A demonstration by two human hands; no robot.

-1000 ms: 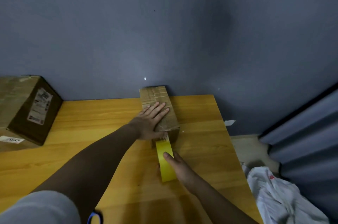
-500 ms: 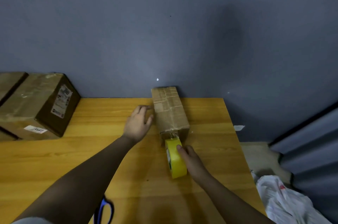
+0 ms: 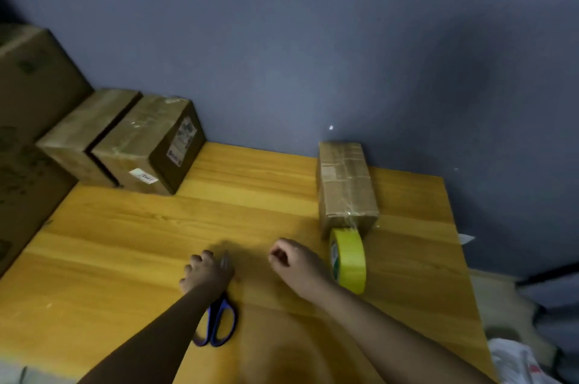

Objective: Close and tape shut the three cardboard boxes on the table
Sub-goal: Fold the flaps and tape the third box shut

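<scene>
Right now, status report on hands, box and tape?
Left hand grips scissors. Right hand loosely curled, empty. Tape roll attached to small box. Nothing blocking.

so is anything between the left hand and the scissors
Nothing visible. The left hand is already over the blade end of the scissors, covering it; only the blue handles show. Whether the fingers grip them yet cannot be told.

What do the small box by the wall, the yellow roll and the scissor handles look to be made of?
Small box: brown corrugated cardboard, matte, with glossy clear tape strips catching light across its top and near end. Yellow roll: packing tape, seemingly plastic film with a slight sheen. Scissors: blue and black handles, likely moulded plastic; the blades are hidden under the left hand.
</scene>
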